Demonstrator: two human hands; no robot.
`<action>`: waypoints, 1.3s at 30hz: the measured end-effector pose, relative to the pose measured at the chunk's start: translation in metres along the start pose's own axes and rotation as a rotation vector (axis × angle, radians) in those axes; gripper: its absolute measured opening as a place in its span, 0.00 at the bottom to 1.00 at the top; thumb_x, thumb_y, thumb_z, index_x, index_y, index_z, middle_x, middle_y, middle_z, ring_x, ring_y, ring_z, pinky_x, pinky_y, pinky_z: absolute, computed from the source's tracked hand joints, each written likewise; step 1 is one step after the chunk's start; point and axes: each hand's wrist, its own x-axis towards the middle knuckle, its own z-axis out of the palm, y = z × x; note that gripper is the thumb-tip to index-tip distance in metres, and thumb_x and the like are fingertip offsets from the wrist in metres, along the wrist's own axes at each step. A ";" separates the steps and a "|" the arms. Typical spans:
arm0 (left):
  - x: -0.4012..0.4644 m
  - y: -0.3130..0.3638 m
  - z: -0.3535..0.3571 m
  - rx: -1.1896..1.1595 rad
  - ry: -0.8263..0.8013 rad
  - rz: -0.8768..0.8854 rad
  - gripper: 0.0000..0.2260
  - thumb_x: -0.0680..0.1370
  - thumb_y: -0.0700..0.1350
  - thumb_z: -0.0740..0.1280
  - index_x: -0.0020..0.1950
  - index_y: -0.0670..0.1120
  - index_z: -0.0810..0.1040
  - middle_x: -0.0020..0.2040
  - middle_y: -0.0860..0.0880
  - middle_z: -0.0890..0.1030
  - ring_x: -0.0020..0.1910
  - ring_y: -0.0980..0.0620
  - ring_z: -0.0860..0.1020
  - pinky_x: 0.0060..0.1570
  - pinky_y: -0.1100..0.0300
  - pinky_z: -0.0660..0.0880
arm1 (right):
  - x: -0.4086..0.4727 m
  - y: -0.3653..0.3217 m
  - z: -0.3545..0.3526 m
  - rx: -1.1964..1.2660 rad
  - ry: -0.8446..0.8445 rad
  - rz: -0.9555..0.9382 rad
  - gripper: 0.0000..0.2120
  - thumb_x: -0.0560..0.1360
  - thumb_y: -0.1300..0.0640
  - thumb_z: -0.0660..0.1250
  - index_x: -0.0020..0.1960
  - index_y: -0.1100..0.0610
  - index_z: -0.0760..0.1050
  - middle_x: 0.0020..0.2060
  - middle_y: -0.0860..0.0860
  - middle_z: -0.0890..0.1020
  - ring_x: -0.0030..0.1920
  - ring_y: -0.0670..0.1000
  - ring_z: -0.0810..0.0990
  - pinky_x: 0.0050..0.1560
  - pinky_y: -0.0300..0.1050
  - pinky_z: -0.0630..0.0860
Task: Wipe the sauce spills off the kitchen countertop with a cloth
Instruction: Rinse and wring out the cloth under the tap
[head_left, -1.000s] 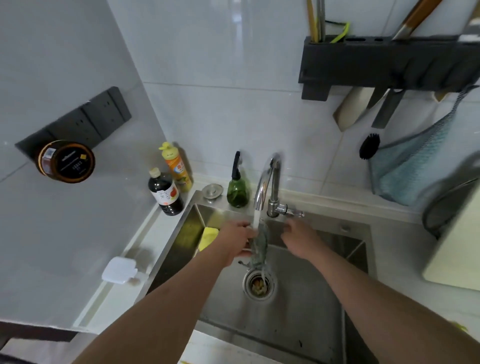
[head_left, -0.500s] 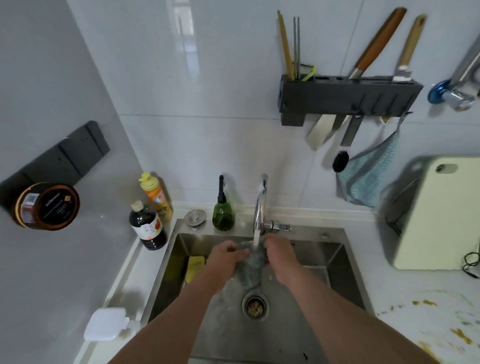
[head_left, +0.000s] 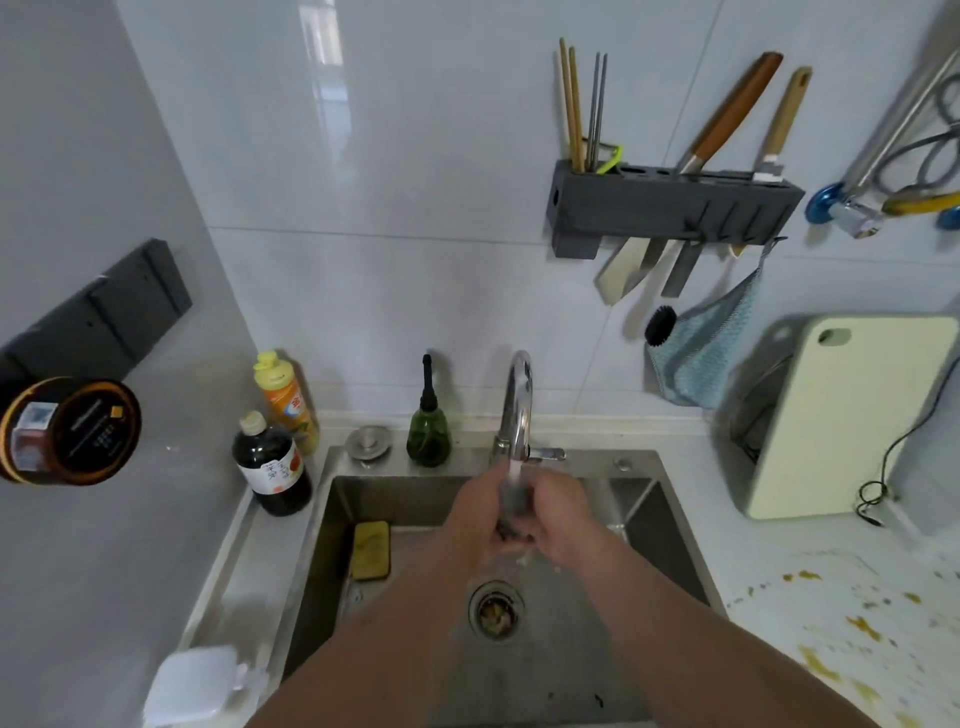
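Note:
Over the steel sink (head_left: 670, 525), my left hand (head_left: 475, 519) and my right hand (head_left: 563, 517) press together around a dark grey wet cloth (head_left: 514, 506). Both hands grip it right under the running chrome tap (head_left: 517, 405), and water falls onto the cloth. Most of the cloth is hidden between my palms. Yellow-brown sauce spills (head_left: 857, 623) are smeared over the white countertop (head_left: 779, 561) at the lower right.
A yellow sponge (head_left: 371, 548) lies in the sink's left corner; the drain strainer (head_left: 496, 608) sits below my hands. Bottles (head_left: 272, 467) and a green dispenser (head_left: 428, 431) line the sink's back left. A pale cutting board (head_left: 841, 415) leans at right under a knife rack (head_left: 670, 213).
My hands have closed in from holding the cloth apart to squeezing it bunched between them under the tap. The view has lifted and swung right, showing the sauce-stained countertop.

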 end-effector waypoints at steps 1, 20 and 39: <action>0.011 0.000 0.003 0.070 0.088 0.043 0.13 0.81 0.49 0.66 0.56 0.41 0.84 0.50 0.38 0.85 0.49 0.40 0.84 0.57 0.38 0.81 | 0.007 0.004 -0.002 -0.092 0.094 -0.026 0.08 0.79 0.66 0.62 0.50 0.64 0.80 0.43 0.62 0.85 0.35 0.57 0.85 0.33 0.51 0.82; 0.025 0.013 0.014 0.558 0.384 0.190 0.11 0.84 0.41 0.63 0.65 0.41 0.77 0.60 0.42 0.79 0.60 0.44 0.79 0.60 0.52 0.77 | -0.007 0.013 0.006 -0.194 0.059 -0.005 0.13 0.79 0.65 0.59 0.55 0.57 0.81 0.42 0.59 0.84 0.40 0.56 0.82 0.45 0.51 0.82; 0.028 -0.004 0.011 -0.112 0.196 -0.045 0.11 0.82 0.38 0.65 0.61 0.36 0.80 0.53 0.38 0.84 0.50 0.39 0.85 0.48 0.42 0.85 | 0.011 -0.004 -0.021 -0.757 0.151 -0.201 0.11 0.78 0.64 0.65 0.54 0.59 0.85 0.46 0.56 0.86 0.42 0.52 0.84 0.41 0.42 0.80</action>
